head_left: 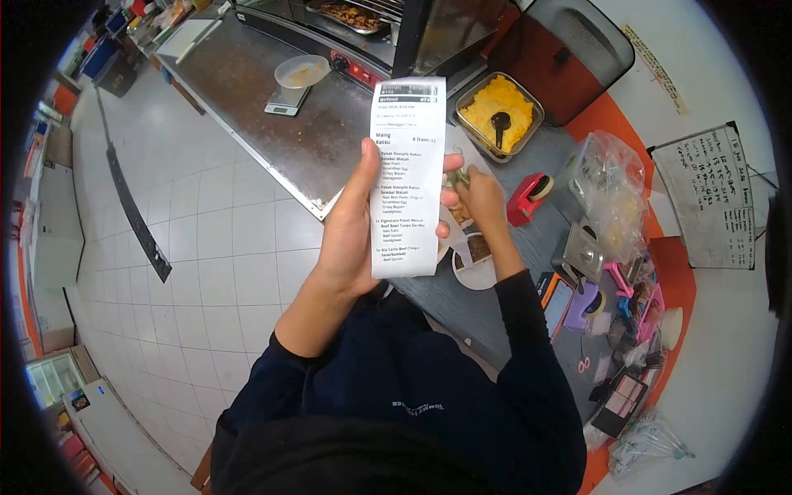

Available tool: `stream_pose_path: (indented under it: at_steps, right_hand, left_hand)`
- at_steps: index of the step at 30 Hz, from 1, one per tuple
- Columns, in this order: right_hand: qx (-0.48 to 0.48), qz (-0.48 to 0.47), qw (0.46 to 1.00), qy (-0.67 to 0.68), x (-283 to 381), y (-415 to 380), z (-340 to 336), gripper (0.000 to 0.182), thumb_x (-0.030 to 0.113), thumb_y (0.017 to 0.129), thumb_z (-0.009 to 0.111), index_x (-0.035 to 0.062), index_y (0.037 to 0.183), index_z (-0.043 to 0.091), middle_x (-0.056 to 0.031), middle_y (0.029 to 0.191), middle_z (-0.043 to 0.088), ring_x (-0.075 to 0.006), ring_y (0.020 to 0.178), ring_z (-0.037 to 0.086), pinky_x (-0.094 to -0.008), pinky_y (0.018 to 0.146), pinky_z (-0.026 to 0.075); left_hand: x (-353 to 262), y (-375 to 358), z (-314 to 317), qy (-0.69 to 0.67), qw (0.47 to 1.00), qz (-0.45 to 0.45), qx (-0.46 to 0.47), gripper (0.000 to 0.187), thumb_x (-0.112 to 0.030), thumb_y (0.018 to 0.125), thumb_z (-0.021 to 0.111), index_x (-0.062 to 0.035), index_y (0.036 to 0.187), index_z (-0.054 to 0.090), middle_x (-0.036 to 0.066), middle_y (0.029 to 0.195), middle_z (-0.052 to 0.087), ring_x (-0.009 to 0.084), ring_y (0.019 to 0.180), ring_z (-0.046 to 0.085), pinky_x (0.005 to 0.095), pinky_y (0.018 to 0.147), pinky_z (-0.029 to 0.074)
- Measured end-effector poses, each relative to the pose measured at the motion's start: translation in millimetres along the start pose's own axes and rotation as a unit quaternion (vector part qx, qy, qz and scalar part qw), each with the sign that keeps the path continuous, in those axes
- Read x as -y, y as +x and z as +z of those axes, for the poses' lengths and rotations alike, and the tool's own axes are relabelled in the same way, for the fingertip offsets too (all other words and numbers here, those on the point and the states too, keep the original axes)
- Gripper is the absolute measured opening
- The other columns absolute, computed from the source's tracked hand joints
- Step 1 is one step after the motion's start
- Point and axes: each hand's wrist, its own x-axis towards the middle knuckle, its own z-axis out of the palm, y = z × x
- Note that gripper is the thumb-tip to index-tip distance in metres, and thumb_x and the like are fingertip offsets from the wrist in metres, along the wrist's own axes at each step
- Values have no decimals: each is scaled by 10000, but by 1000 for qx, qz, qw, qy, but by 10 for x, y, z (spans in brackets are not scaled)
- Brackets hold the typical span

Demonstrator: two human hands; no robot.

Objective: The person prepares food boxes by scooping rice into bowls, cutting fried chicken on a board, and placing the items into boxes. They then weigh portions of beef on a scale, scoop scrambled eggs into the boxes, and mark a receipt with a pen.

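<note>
My left hand (pixel 345 235) holds up a long printed order receipt (pixel 406 198), thumb along its left edge and fingertips showing past its right edge. Behind the receipt, my right hand (pixel 483 200) reaches over the counter with its fingers closed around something small and greenish that I cannot make out. Just below that hand sits a round white bowl (pixel 476 278) with dark brown food in it. The receipt partly hides other food beside the bowl. A metal tray (pixel 538 124) of yellow scrambled egg, with a black spoon (pixel 501 122) in it, lies beyond my right hand.
A red tape dispenser (pixel 528 198) stands right of my right hand. A phone (pixel 554 301), a purple tape dispenser (pixel 584 305) and plastic bags (pixel 610 177) crowd the right side. At the back, a plastic bowl (pixel 302 72) rests on a scale (pixel 286 103) by a heated cabinet (pixel 363 66).
</note>
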Motion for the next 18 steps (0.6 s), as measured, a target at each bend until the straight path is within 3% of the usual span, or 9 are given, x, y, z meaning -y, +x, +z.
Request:
stream_pose_path:
  at_steps: [1, 2, 4, 5, 7, 11, 12, 14, 18]
  right_hand:
    - [-58, -15, 997, 57, 100, -32, -157, 231, 178, 756, 646, -12, 845, 549, -182, 795, 632, -323, 683, 633, -406, 609, 510]
    - [-57, -15, 997, 55, 218, -66, -362, 231, 178, 756, 646, -12, 845, 549, -182, 795, 632, -323, 683, 633, -406, 609, 510]
    - [-20, 70, 956, 285, 445, -176, -677, 244, 179, 769, 635, -15, 885, 543, -165, 798, 622, -279, 662, 607, -374, 600, 493]
    - [-21, 73, 955, 286, 506, -258, -682, 244, 179, 769, 635, -15, 885, 543, -165, 798, 622, -279, 662, 607, -374, 600, 493]
    - [47, -6, 828, 558, 620, -420, -664, 295, 212, 781, 616, -5, 973, 559, -135, 812, 618, -248, 685, 586, -340, 631, 479]
    - [156, -10, 789, 595, 779, -608, -477, 361, 257, 797, 599, 0, 1048, 556, -133, 848, 627, -259, 739, 607, -356, 688, 478]
    - [129, -32, 839, 528, 811, -629, -490, 363, 261, 805, 585, -3, 1052, 552, -137, 875, 625, -259, 773, 613, -365, 702, 475]
    - [97, -50, 883, 457, 817, -679, -507, 365, 265, 813, 570, -6, 1056, 547, -142, 902, 623, -259, 806, 619, -374, 715, 471]
    - [14, -48, 894, 445, 489, -669, -621, 286, 234, 849, 536, 17, 1034, 515, -160, 937, 601, -276, 869, 606, -378, 731, 459]
  left_hand:
    - [0, -3, 19, -2, 1000, -1, 1, 553, -462, 966, 230, -62, 1339, 311, 219, 1185, 524, 215, 876, 628, 321, 643, 577]
    - [2, -14, 40, 0, 1000, -4, 1, 552, -461, 966, 226, -63, 1339, 310, 222, 1184, 525, 216, 872, 631, 318, 641, 578]
    - [17, -18, 47, 3, 1000, -10, 0, 551, -461, 967, 223, -63, 1339, 309, 225, 1183, 527, 218, 867, 635, 315, 640, 579]
    - [26, -13, 46, 2, 1000, -5, 2, 553, -463, 966, 223, -64, 1339, 307, 228, 1181, 528, 222, 867, 638, 318, 637, 580]
    - [54, 2, 48, 4, 1000, -8, 9, 556, -466, 965, 223, -64, 1340, 304, 232, 1179, 530, 227, 867, 641, 321, 634, 581]
    - [173, 51, 59, -21, 999, -23, 30, 561, -471, 962, 225, -66, 1342, 299, 237, 1180, 529, 239, 884, 644, 331, 628, 583]
    - [205, 69, 68, -23, 999, -29, 37, 561, -472, 962, 226, -66, 1343, 299, 236, 1181, 528, 241, 891, 643, 335, 628, 583]
    - [276, 101, 99, -23, 998, -42, 41, 559, -467, 963, 221, -64, 1343, 299, 235, 1182, 527, 242, 892, 641, 334, 630, 582]
    - [455, 234, 194, -12, 996, -72, 58, 555, -455, 969, 202, -54, 1336, 313, 229, 1184, 525, 237, 888, 638, 331, 641, 579]
